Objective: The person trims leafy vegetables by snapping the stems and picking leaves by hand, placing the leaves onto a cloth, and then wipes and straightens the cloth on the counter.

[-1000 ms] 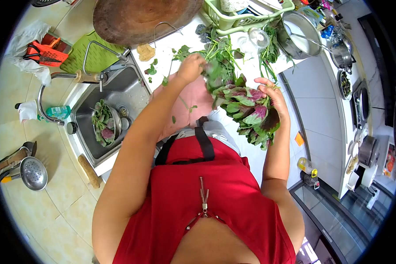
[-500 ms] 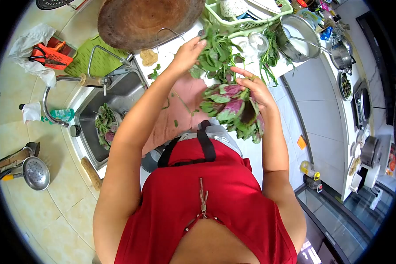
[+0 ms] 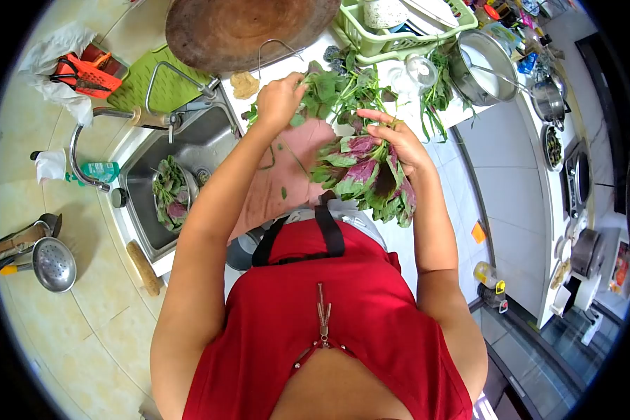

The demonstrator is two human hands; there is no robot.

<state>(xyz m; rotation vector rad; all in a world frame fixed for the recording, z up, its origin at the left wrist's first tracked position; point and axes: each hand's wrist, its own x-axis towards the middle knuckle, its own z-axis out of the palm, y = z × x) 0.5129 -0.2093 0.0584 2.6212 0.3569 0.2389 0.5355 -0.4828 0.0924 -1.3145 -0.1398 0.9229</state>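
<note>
My right hand (image 3: 400, 145) is closed round the stems of a bunch of red amaranth (image 3: 360, 171). Its green and purple leaves hang toward my body. To the left, my left hand (image 3: 280, 103) is closed at the edge of some green amaranth leaves (image 3: 322, 89), seemingly pinching them; the fingertips are partly hidden. Those leaves run into a pile of stems lying on the white counter between both hands. Below, a pink cloth (image 3: 294, 164) carries a few loose stems and leaf bits.
At left, a steel sink (image 3: 136, 199) holds more amaranth (image 3: 169, 196) beneath a faucet (image 3: 73, 150). A round wooden board (image 3: 252, 31) and a green dish rack (image 3: 399, 43) stand at the back. Right of them are a clear cup (image 3: 421, 70), long green stalks (image 3: 437, 91) and a pot (image 3: 462, 66).
My left hand has moved left and toward me, and the green leaves beside it have shifted left. My right hand keeps its hold on the bunch, which has swung slightly left. The view has turned a little.
</note>
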